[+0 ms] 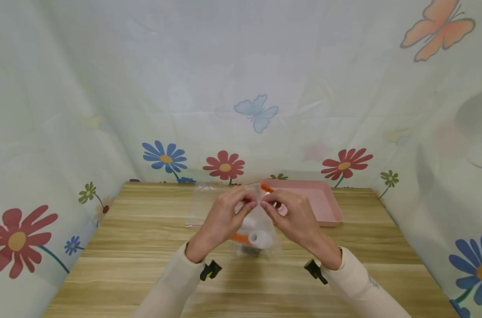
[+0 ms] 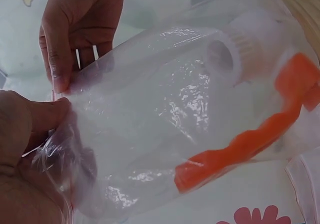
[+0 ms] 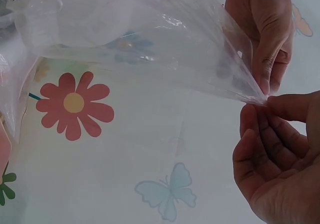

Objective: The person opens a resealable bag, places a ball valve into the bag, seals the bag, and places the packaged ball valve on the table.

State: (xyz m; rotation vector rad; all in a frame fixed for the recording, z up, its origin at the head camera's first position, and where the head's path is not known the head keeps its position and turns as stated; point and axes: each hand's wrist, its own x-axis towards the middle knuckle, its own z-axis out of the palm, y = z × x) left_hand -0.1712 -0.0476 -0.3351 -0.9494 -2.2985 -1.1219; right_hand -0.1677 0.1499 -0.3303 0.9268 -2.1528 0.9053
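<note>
A clear plastic zip bag (image 1: 267,218) hangs between the two hands. Left hand (image 1: 222,214) and right hand (image 1: 298,216) each pinch its top edge between thumb and fingers, the fingertips close together. Through the film I see a wavy orange strip (image 2: 240,146) and a white hollow cylinder with a ribbed collar (image 2: 237,57). A dark thing (image 1: 250,250) lies at the bag's bottom, its kind blurred by the plastic. In the right wrist view, the right thumb and a finger grip the bag's corner, right beside the left hand's fingertips.
Behind the right hand, a shallow pink tray (image 1: 322,201) stands at the table's back, with an orange piece (image 1: 266,188) in its left end. Another flat clear bag (image 1: 203,205) with a red zip line lies on the wooden table (image 1: 145,251). A flowered curtain (image 1: 185,88) surrounds the table.
</note>
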